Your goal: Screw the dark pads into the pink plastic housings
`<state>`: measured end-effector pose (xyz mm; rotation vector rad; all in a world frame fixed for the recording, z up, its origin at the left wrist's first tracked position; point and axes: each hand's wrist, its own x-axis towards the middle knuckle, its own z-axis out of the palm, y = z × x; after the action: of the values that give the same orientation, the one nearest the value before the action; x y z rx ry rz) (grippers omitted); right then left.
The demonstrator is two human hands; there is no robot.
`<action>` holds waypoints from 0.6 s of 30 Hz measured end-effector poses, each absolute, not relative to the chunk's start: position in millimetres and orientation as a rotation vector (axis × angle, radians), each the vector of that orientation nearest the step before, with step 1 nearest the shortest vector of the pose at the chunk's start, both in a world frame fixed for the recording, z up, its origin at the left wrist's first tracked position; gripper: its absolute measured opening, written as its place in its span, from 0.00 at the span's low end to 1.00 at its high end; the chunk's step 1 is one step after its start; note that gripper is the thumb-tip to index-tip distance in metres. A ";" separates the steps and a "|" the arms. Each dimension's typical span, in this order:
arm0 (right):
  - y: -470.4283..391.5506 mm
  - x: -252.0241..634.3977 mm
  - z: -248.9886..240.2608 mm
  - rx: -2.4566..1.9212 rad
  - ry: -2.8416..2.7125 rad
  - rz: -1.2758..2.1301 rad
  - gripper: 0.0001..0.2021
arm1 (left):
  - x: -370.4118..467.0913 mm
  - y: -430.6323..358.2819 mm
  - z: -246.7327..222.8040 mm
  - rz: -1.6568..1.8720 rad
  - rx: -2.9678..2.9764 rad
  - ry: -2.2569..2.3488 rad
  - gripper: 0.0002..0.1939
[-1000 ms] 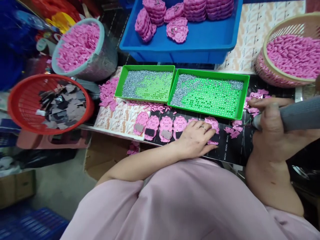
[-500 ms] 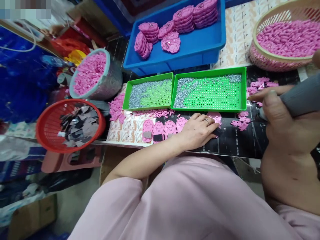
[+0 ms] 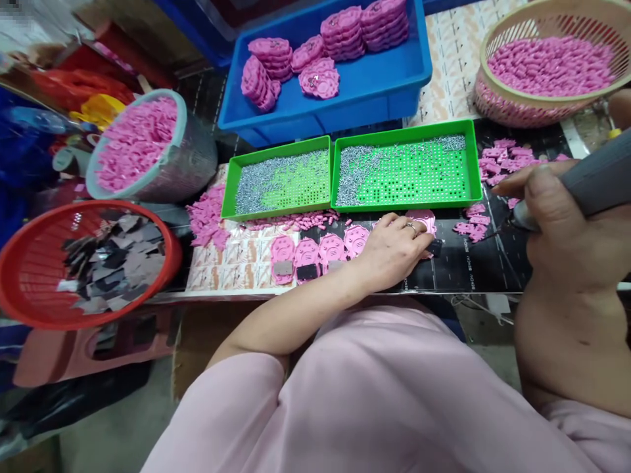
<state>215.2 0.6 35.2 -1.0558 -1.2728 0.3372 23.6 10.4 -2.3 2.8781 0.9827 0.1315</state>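
Observation:
My left hand [image 3: 398, 253] lies over a pink plastic shell [image 3: 422, 220] at the end of a row, its bent fingers holding it against the table. A black square piece [image 3: 434, 247] shows by the fingertips. To its left sit more pink shells [image 3: 308, 251], some with grey or black squares on their lower ends; my forearm partly covers them. My right hand [image 3: 566, 223] is wrapped round a grey electric screwdriver [image 3: 599, 174], its thin bit pointing left, over the table and apart from the shell.
Two green trays [image 3: 405, 205] of small screws stand behind the row. Beyond is a blue bin [image 3: 374, 112] with stacked pink assemblies. Loose pink pieces [image 3: 473, 225] lie at right, near a beige basket [image 3: 547, 102]. A red basket [image 3: 175, 253] of squares and a pale bucket [image 3: 197, 154] are at left.
The view has shifted, so the baskets and trays sit further left. The black square by my left fingertips shows more clearly now. Both hands keep their holds.

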 end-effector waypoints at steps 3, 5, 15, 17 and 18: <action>3.3 215.4 34.8 -1.039 -1.288 0.321 0.24 | 26.8 11.8 0.3 0.043 2.867 0.995 0.13; 5.5 216.9 33.3 -1.011 -1.328 0.308 0.24 | 26.5 12.8 -0.2 0.035 2.849 0.996 0.13; 8.0 218.0 28.5 -1.026 -1.343 0.327 0.23 | 19.3 12.9 -2.6 0.232 2.833 1.016 0.14; 6.8 216.0 31.2 -1.033 -1.331 0.349 0.23 | 22.1 13.7 -1.0 0.196 2.847 1.051 0.15; 5.9 214.9 32.9 -1.039 -1.326 0.363 0.22 | 23.4 14.2 -0.4 0.160 2.857 1.064 0.14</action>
<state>214.9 5.9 32.9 -1.0393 -1.3258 0.3634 23.4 14.2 -0.4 2.8567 1.0636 0.1598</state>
